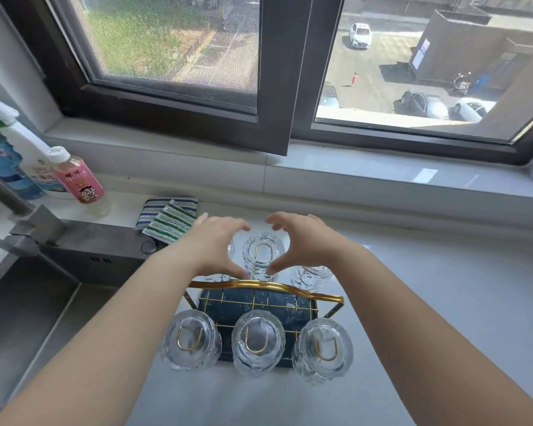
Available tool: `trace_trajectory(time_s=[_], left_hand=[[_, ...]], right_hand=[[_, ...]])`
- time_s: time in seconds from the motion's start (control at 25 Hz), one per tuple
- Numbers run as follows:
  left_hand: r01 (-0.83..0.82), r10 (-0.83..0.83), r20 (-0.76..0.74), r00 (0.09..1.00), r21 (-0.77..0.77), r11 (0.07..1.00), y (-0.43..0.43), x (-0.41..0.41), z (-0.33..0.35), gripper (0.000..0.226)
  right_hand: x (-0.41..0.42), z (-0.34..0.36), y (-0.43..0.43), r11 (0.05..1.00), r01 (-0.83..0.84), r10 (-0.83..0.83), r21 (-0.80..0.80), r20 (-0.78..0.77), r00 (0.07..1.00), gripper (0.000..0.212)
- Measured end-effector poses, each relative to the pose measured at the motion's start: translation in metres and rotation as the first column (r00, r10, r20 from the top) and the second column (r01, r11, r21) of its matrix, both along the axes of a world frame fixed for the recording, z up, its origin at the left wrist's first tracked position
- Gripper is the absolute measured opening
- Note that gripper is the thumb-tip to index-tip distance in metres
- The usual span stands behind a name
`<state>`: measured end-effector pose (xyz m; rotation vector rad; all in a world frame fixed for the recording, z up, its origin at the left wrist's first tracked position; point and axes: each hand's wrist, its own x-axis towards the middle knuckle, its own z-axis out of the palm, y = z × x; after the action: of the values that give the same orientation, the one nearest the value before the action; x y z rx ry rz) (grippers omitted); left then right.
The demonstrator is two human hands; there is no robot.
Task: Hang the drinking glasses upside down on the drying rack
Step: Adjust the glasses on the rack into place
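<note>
1. Head view: left hand (pixel 213 245) and right hand (pixel 302 244) spread open either side of the far middle glass (pixel 260 253); fingers curved, thumbs low near its sides, contact not confirmed.
2. Between the hands: that glass upside down on a gold loop of the rack (pixel 265 284).
3. Under the left hand: another far glass (pixel 230 249), mostly hidden.
4. Just right of the right hand's thumb: third far glass (pixel 310 276), upside down.
5. Nearer than both hands, past the gold handle: three glasses upside down on loops, left (pixel 191 342), middle (pixel 257 342), right (pixel 322 350).
6. Left of the left hand: striped cloths (pixel 166 218), sink (pixel 28 305), bottles (pixel 77 179).
</note>
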<state>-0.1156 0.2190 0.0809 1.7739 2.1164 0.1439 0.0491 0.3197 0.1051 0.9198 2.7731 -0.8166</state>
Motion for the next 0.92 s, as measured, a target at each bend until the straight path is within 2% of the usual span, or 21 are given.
trace_trajectory(time_s=[0.08, 0.16, 0.28, 0.36, 0.48, 0.72, 0.92], left_hand=[[-0.125, 0.121, 0.138, 0.983, 0.018, 0.992, -0.018, -0.021, 0.003, 0.096], [-0.237, 0.223, 0.31, 0.924, 0.007, 0.972, -0.039, -0.039, 0.0, 0.097], [-0.325, 0.307, 0.535, 0.787, -0.064, 0.943, -0.058, -0.044, -0.015, 0.094], [-0.346, 0.316, 0.614, 0.723, -0.074, 0.935, -0.06, -0.041, -0.024, 0.092], [-0.37, 0.296, 0.662, 0.688, -0.032, 0.929, -0.056, -0.039, -0.03, 0.086], [-0.384, 0.267, 0.647, 0.714, 0.043, 0.922, -0.053, -0.039, -0.031, 0.075], [-0.379, 0.271, 0.645, 0.715, 0.031, 0.925, -0.055, -0.037, -0.03, 0.072]], right_hand=[[-0.006, 0.009, -0.002, 1.0, -0.019, 0.018, -0.014, -0.067, 0.998, 0.091], [-0.022, 0.011, -0.01, 0.996, -0.084, 0.085, 0.018, -0.087, 0.993, 0.088], [-0.053, 0.002, -0.029, 0.975, -0.206, 0.207, 0.088, -0.004, 0.978, 0.088], [-0.069, -0.006, -0.036, 0.962, -0.244, 0.238, 0.122, 0.058, 0.969, 0.089], [-0.08, -0.012, -0.036, 0.963, -0.237, 0.225, 0.128, 0.099, 0.969, 0.087], [-0.074, -0.013, -0.032, 0.972, -0.196, 0.197, 0.131, -0.001, 0.98, 0.083], [-0.071, -0.016, -0.033, 0.976, -0.179, 0.182, 0.123, -0.006, 0.983, 0.082]])
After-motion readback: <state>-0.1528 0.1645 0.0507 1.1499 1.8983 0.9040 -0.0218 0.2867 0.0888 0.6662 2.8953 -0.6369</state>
